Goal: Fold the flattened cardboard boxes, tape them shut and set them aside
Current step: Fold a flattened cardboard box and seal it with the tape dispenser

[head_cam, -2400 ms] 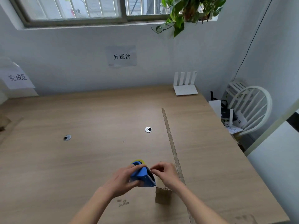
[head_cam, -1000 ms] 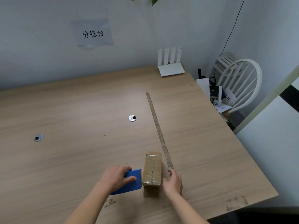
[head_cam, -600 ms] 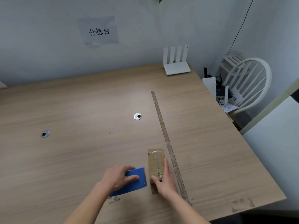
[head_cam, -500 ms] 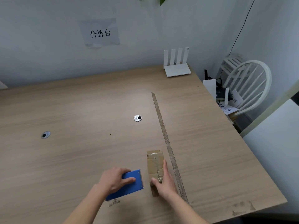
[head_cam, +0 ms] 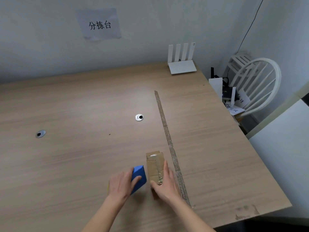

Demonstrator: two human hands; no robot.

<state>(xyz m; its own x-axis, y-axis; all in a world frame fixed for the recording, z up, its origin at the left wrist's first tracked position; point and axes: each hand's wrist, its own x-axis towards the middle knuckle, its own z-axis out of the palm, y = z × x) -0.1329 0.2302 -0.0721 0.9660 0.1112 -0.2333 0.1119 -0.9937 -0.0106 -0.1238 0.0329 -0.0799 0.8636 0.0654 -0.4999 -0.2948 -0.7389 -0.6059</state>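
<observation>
One head-worn wide-angle view — looking forward and down from the near edge of the table toward the far wall. Both hands sit close, low in the frame; the table's right edge and a chair beyond it fall inside the view — no second view.

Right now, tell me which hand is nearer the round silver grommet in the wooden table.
Right. The right hand lies on the taped cardboard box, nearly straight below the grommet; the left hand grips the blue tape dispenser, slightly farther off.
</observation>
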